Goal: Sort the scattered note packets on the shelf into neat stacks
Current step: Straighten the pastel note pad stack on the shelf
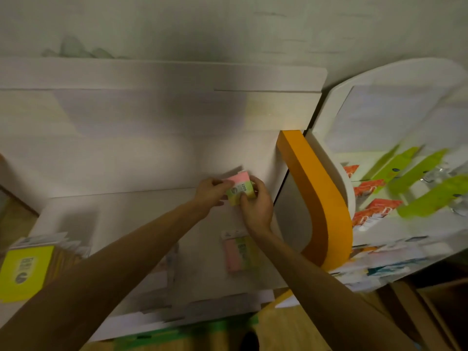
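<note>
While both hands meet over the white shelf [141, 219], they hold one note packet [240, 189] between them: the left hand [211, 192] pinches its left edge with thumb and fingers, and the right hand [257, 206] curls round its right and lower side. The packet is pink at the top and yellow-green below, with a label reading 2209, and it sits near the shelf's right end. Just below the right wrist a second note packet [239, 252], pink and yellow-green, lies flat on the shelf, blurred. To the right of the hands an orange curved panel [321, 196] edges the shelf. Beyond it a neighbouring rack [336, 102] carries green packets [425, 198] and red-orange packets [372, 211]. At far left lies a yellow packet [24, 271].
</note>
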